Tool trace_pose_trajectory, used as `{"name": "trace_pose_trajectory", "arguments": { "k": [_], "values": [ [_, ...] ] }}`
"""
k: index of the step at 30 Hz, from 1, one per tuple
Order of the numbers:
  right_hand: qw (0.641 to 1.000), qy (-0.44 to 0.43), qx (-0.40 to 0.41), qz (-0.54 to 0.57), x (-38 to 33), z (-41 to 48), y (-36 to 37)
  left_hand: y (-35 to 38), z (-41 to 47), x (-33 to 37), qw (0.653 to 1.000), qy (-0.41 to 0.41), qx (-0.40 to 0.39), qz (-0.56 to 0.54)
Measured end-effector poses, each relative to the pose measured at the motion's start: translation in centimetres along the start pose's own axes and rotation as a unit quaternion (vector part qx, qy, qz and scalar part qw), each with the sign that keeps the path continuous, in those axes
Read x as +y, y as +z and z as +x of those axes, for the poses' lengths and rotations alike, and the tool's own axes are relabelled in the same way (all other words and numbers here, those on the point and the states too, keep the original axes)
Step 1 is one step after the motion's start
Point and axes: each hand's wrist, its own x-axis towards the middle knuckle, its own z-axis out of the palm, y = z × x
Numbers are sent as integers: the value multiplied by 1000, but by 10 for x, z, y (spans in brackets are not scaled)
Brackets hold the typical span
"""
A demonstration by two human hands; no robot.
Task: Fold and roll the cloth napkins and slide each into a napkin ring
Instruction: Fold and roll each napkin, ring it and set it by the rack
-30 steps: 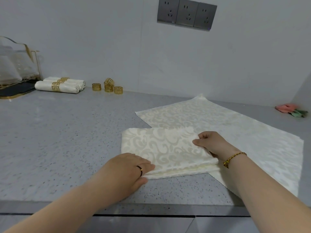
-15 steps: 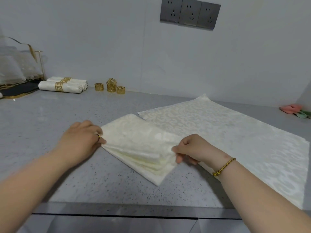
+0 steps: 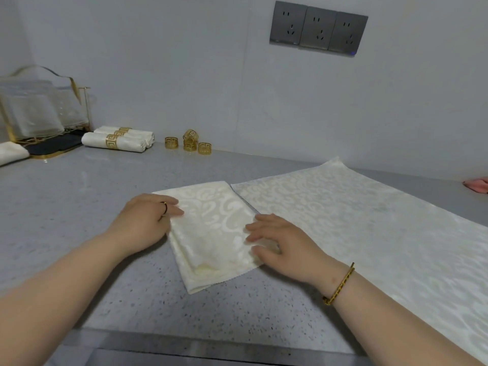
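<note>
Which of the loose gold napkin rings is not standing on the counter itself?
The tilted ring, perched on the middle ring; the left ring and right ring stand directly on the counter.

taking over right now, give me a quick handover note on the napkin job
Left hand: open, fingers flat on the left edge of the folded napkin.
Right hand: open, fingers spread on its right edge.
The folded napkin lies on the counter in front. A flat napkin is spread out to its right. Loose gold rings stand by the back wall.
Done: two rolled napkins sit in rings, back left.
Left: roll the folded napkin and ring it, then probably fold, roll and ring the flat one.
</note>
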Motion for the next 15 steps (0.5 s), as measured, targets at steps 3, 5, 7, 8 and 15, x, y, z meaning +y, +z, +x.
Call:
{"name": "trace_pose_trajectory", "arguments": {
  "k": [3, 5, 7, 8, 15],
  "values": [
    [999, 1, -50, -6, -2, 5, 7, -7, -32, 44, 992, 51, -68, -97],
    [998, 16, -67, -2, -3, 6, 10, -5, -56, 61, 988, 130, -73, -49],
    [997, 21, -80, -10, -4, 3, 10, -2, -69, 62, 991, 119, -66, -1],
    [995, 18, -91, -23, -6, 0, 10, -2, -74, 62, 991, 124, -52, 12],
    [985, -19, -120, -123, -16, -22, 4, 0, -81, 40, 980, 197, -15, 4]
  ]
}}
